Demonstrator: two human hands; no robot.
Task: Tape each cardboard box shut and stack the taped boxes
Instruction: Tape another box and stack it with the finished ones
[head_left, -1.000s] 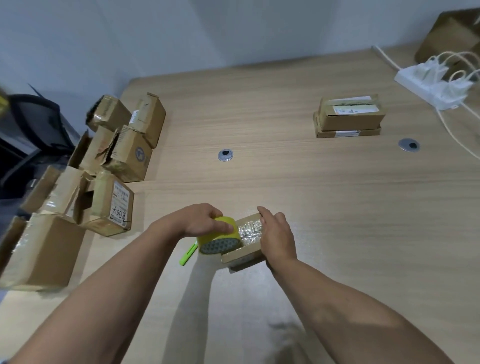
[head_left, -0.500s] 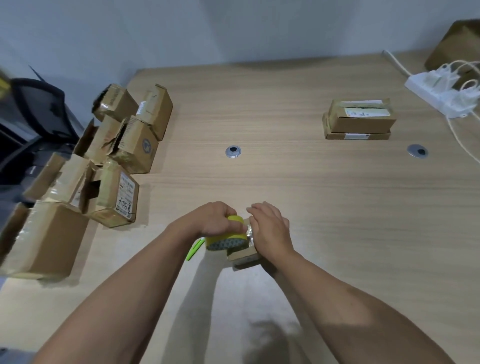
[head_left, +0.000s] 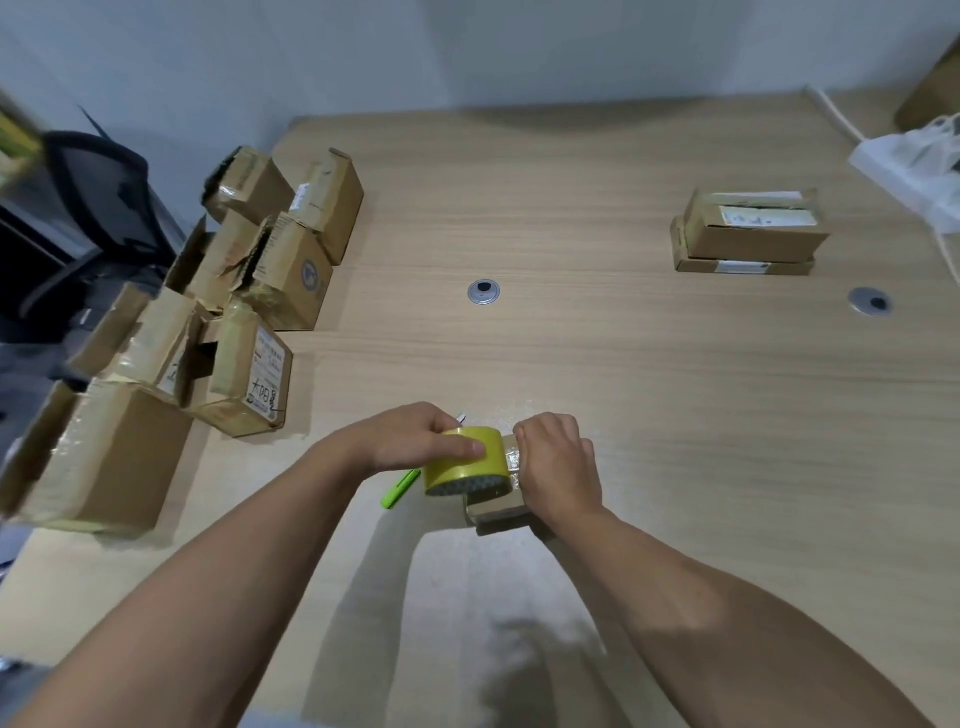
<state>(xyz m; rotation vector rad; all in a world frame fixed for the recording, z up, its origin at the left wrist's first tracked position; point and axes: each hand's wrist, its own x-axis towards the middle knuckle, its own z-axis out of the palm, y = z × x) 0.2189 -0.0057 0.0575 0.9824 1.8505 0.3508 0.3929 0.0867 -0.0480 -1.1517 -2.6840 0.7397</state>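
At the far left edge I am seeing a dark office chair (head_left: 98, 208) standing beyond the worktop (head_left: 623, 415). On the worktop's left side I am noting a pile of cardboard boxes (head_left: 270, 270). They are leaning against one another, and several have torn or open flaps. The largest box (head_left: 109, 457) is sitting nearest to me.

Toward the centre, a green pen (head_left: 399, 488) is lying flat on the worktop, partly hidden behind the left hand (head_left: 415, 441). That hand is gripping a yellow tape roll (head_left: 465, 462), with the thumb lying across its outer face. The roll is touching the left end of the small box (head_left: 498, 512), which is resting on the worktop close to me. A shiny strip of tape is showing on its top. The right hand (head_left: 558, 467) is clamped over this box, fingers curled down its far side. The two hands are working close together, just beside each other.

Beyond them a round metal grommet (head_left: 484, 292) is sitting in the surface. Farther right, well apart from the hands, a stack of two boxes (head_left: 750, 234) is standing closed, the taller box on the flatter one. A second grommet (head_left: 870, 301) is lying near it. A white power strip (head_left: 914, 166), blurred, is occupying the far right edge.
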